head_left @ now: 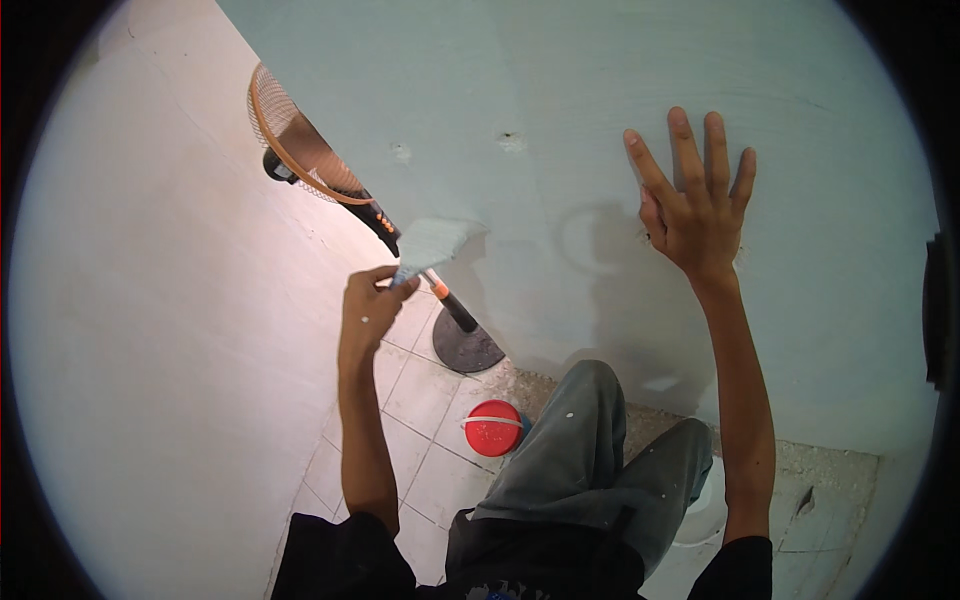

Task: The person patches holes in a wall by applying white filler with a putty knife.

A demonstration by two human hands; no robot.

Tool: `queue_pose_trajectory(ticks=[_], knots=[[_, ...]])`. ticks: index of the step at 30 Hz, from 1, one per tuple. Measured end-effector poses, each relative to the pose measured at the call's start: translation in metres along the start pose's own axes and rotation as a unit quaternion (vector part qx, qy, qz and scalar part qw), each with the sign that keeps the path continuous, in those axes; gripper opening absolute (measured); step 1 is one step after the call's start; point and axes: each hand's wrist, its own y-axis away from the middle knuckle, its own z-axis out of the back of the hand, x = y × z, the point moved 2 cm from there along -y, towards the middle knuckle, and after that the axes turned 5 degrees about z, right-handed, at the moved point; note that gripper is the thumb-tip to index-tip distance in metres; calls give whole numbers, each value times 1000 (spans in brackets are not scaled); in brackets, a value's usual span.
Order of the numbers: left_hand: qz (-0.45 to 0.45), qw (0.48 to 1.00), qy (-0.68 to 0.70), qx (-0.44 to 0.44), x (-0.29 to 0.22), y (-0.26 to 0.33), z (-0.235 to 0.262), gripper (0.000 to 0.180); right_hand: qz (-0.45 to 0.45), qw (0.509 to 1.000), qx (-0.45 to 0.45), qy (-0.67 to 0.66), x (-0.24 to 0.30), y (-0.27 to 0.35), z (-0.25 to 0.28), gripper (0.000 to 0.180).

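My left hand [368, 312] is raised in front of me and pinches the lower corner of a pale grey sheet of sandpaper [432, 244], which sticks up and to the right. My right hand [697, 205] is pressed flat against the light blue-green wall [560, 90], fingers spread and pointing up. Two small rough filled patches [512, 142] show on the wall above and between my hands. My knee in grey trousers [585, 430] is bent up toward the wall.
A pedestal fan with an orange grille [295, 145] and a round dark base [466, 348] stands in the corner on the tiled floor. A red round lid or container [493, 428] lies by my knee. A white wall [150, 330] runs along the left.
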Motion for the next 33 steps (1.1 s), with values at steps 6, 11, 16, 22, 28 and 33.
queue_pose_trajectory(ticks=[6,11,16,22,28,33], knots=[[-6,999,32,-34,-86,3,60,24,-1,1000,-3,-20,-6,3,0,66],[-44,995,-5,-95,-140,1,102,25,-2,1000,-6,-30,-4,-2,1,64],[-94,988,14,-124,-163,7,120,32,-4,999,-8,-45,-2,-6,3,64],[-100,971,94,-193,-137,20,111,35,-4,1000,5,-8,0,1,11,59],[-103,965,171,-172,-95,28,61,39,-2,1000,25,7,-6,3,4,59],[-145,946,206,-205,-71,14,23,35,14,1000,4,2,-2,-9,-2,58]])
